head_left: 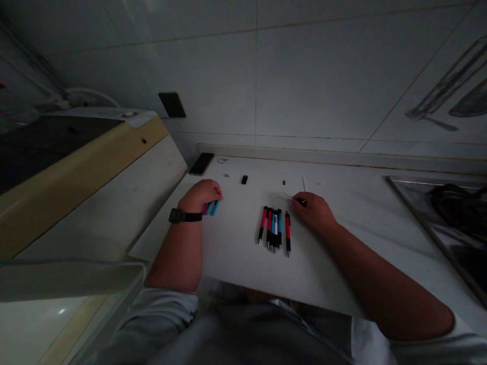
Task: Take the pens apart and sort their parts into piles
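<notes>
Inspected from beside the counter (236,248). The right grip (312,207) is closed around a thin white rod (286,196), its free end pointing away to the left; a dark piece (303,202) shows at the fingers. The left grip (204,192) is curled down over red and blue pen barrels (215,208); whether it pinches one, I cannot tell.

Hazards, in my judgement: the rod is slim and held near one end, so a loose pinch could let it slip or swing. A sweep of the left wrist, with its watch (176,216), could set the barrels rolling. The coil-like metal bits (226,175) beyond the left grip are small enough to be lost by a brush of the fingers.

Surroundings: a lone red pen (288,234) and a bunch of pens (274,230) lie nearer the body, left of the right grip, bordering its path across. Black clip-like parts (244,179) sit between and beyond both grips; a phone (201,163) lies behind the left one. The hob (413,190) is well apart, right of the right grip.
</notes>
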A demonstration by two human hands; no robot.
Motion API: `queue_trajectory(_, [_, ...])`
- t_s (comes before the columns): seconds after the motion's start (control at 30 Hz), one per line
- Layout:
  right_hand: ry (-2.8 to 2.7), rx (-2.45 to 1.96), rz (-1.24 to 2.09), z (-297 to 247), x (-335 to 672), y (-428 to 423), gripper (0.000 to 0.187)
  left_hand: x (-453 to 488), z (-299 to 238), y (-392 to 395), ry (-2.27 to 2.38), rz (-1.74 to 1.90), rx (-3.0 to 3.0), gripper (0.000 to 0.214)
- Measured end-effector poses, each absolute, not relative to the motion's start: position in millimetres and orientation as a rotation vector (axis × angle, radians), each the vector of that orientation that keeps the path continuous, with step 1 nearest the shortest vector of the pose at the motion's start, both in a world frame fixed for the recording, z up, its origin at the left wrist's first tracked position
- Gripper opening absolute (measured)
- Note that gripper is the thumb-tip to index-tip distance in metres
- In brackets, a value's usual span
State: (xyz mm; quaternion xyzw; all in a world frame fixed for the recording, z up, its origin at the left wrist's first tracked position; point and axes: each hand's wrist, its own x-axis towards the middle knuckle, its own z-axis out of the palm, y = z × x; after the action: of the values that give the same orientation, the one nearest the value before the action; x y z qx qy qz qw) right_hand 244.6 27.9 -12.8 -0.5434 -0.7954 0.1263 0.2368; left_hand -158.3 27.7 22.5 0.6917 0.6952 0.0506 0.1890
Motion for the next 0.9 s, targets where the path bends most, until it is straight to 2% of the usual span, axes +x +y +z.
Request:
queue_trajectory(0.37, [-2.12, -1.397, 0.422, -8.5, 242.3, 25.5, 0.022, -174.6, 16.7, 29.3, 1.966, 0.198, 1.907, 0.01])
queue_trajectory(0.8, [-1.788, -1.216, 0.736, -13.8, 239.4, 31.3, 0.034, -179.8, 19.1, 26.7, 1.961, 0.227, 1.835, 0.011])
queue_trajectory(0.9, [-1.655, -1.204, 0.918, -9.6, 234.9, 29.9, 0.037, -165.9, 30.9, 23.5, 1.924, 0.386, 1.858, 0.015])
